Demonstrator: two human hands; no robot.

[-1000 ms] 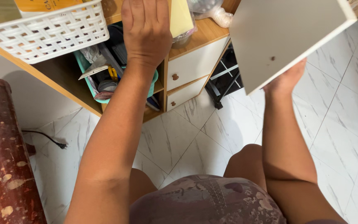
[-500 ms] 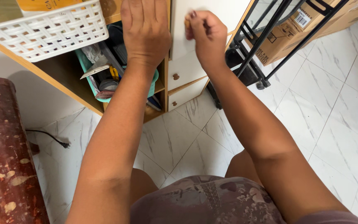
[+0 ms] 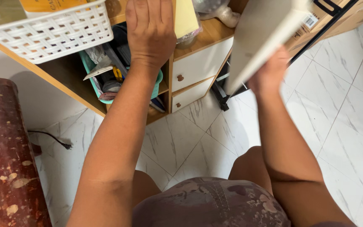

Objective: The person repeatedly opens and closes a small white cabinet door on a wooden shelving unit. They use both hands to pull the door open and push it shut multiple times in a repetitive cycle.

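The flat white cabinet door panel (image 3: 265, 38) sits upper right of frame, tilted, gripped by the right hand (image 3: 269, 73); it probably needs steadying. The left hand (image 3: 150, 31), fingers together, lies flat against the wooden cabinet (image 3: 198, 38).

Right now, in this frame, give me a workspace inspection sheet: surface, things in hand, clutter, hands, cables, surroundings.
Surface: white marble-look floor tiles.
Things in hand: white door panel, swung open, blurred.
Clutter: white woven basket on top; teal bin of odds and ends in the wooden cabinet.
Hands: left hand flat against the cabinet; right hand grips the panel's lower edge.
Cables: black cord on the floor.
Surroundings: two white drawers, black metal rack, dark red speckled object.
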